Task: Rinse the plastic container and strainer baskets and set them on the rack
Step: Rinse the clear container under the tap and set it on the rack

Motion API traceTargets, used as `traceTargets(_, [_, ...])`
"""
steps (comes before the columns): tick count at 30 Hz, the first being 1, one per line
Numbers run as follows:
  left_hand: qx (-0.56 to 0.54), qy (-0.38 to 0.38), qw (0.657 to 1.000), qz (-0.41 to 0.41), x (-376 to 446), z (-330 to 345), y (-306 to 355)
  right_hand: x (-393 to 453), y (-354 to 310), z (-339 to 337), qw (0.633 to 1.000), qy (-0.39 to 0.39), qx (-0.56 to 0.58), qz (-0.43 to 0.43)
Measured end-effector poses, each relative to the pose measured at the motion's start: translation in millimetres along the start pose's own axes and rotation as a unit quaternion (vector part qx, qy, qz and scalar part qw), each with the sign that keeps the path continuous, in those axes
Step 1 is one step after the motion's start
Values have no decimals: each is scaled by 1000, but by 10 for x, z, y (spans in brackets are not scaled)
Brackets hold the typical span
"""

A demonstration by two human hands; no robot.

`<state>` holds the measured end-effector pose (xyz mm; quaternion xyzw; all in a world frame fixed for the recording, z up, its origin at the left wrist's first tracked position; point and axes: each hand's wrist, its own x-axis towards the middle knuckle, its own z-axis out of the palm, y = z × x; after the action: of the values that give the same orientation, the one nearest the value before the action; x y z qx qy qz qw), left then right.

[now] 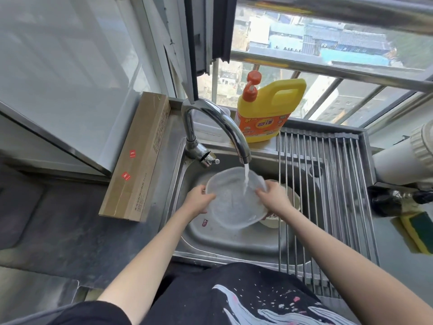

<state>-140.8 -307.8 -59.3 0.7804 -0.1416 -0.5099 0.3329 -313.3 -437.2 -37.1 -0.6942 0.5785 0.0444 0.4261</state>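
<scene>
A stainless steel sink (218,242) carries a roll-up metal bar rack (328,195) over its right side. Above the basin, a clear round plastic container (234,202) sits tilted under the tap's stream, gripped at opposite rims by the left hand (199,200) and right hand (274,199). Behind it, a cream strainer basket (294,202) is mostly hidden.

Yellow detergent bottle (269,111) on the sill — cardboard box (137,158) left, sponge (417,231) right
</scene>
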Motion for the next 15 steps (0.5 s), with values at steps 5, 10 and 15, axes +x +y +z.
traceTargets(5, [8, 0, 1000, 18, 2, 14, 23, 48, -105, -91, 999, 42, 1, 22])
traceTargets(10, [-56, 23, 998, -28, 3, 24, 59, 2, -143, 91, 997, 22, 56, 56])
traceTargets(15, [-117, -81, 987, -80, -105, 112, 113, -16, -28, 0, 996, 64, -56, -12])
